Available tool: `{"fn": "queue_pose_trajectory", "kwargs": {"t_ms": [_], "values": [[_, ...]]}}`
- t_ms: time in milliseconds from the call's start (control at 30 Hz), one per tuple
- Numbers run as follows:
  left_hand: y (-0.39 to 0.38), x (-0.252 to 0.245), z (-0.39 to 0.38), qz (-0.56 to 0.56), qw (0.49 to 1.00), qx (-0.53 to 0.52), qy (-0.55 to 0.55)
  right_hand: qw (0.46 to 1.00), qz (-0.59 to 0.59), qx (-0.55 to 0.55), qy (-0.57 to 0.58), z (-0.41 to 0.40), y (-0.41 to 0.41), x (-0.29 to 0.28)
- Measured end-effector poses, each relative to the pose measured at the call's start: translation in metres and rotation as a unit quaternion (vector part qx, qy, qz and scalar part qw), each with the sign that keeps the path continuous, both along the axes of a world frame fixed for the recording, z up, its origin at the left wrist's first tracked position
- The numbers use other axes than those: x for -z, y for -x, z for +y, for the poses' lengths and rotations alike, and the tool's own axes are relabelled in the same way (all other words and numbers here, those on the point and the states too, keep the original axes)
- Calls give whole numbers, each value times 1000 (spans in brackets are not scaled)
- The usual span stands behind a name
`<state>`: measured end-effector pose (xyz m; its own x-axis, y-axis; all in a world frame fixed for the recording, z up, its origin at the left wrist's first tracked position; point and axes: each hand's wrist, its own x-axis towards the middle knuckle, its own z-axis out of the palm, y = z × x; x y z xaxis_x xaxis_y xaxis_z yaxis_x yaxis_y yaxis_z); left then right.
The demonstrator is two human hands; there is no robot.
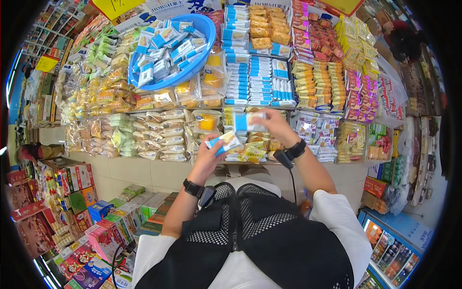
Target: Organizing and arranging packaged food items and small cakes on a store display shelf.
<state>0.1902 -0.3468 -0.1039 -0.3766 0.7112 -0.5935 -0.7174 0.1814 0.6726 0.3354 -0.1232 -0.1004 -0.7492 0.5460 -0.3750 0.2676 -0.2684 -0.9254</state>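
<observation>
My left hand [207,155] grips a blue-and-white snack packet [225,142] in front of the display counter. Higher up and to the right, my right hand [276,124] has hold of a similar blue-and-white packet [243,122], tilted flat toward me. Beyond both hands, stacked rows of matching packets [260,77] fill a section of the counter. A blue plastic basket [213,34] heaped with loose packets of the same look [164,47] rests on the bagged pastries to the left.
Bagged cakes [168,135] and cream-coloured sachets [350,141] lie in the counter's near row. Golden snack sticks [317,85] stand at the right. Stacked cartons [108,236] rise behind me at lower left. Other people [39,151] are at the far left and upper right.
</observation>
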Motion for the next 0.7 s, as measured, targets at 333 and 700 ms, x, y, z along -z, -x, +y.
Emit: {"fn": "queue_pose_trajectory", "kwargs": {"t_ms": [333,700], "values": [[24,18,-96,-78,988,-131,31,959,-5,75,-273,148,103,46],[5,20,-110,-71,986,-131,76,873,-69,153,-458,143,132,62]]}}
